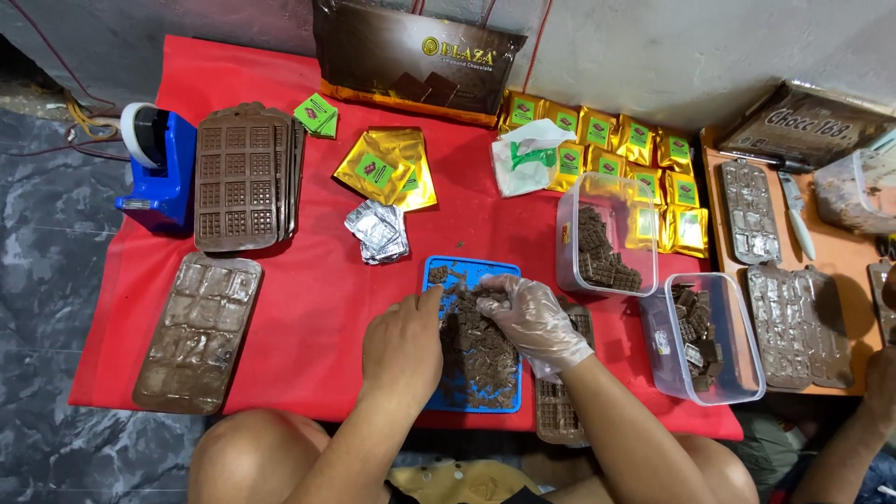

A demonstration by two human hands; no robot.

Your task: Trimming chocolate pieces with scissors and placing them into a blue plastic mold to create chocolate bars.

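A blue tray lies on the red cloth in front of me, heaped with small chocolate squares. My bare left hand rests on the tray's left edge, fingertips touching the chocolate pile. My right hand, in a clear plastic glove, lies curled over the top of the pile, fingers on the pieces. Whether either hand grips a piece is hidden by the fingers.
Two clear tubs of chocolate pieces stand to the right. Gold packets, silver foils, stacked brown moulds, a filled mould and a blue tape dispenser surround them. Another person's hand is at far right.
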